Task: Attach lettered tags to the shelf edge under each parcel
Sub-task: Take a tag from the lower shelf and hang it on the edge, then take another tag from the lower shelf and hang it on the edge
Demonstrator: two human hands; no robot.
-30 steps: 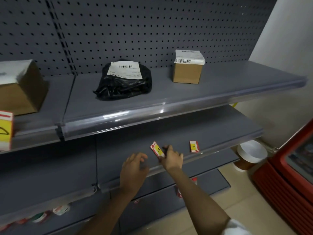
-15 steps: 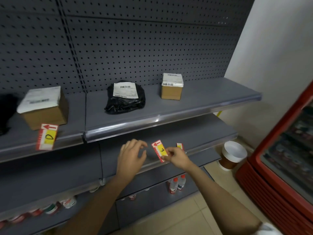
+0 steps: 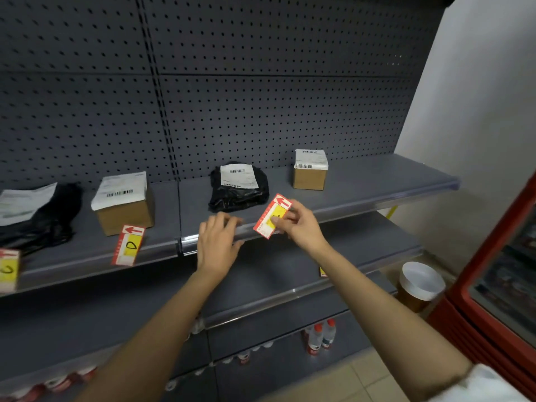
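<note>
My right hand (image 3: 300,224) pinches a red, yellow and white tag (image 3: 272,215) tilted in front of the upper shelf edge (image 3: 362,205), just below the black bagged parcel (image 3: 237,187). My thumb covers its letter. My left hand (image 3: 217,242) hovers at the edge with fingers apart, holding nothing. A small cardboard parcel (image 3: 309,169) stands further right. On the left section sit a larger cardboard parcel (image 3: 124,201) with a "D" tag (image 3: 129,245) clipped below it, and another black bag (image 3: 34,216) with a tag (image 3: 8,269) under it.
A lower grey shelf (image 3: 290,274) holds another tag (image 3: 322,271) at its front, partly behind my right arm. Bottles (image 3: 320,338) stand on the bottom shelf. A white-lidded bucket (image 3: 420,282) sits on the floor beside a red cooler (image 3: 499,285) at right.
My right hand lifted the tag from the lower shelf up to the upper shelf edge under the black bag. My left hand rose alongside. The camera view tilted up and pulled back.
</note>
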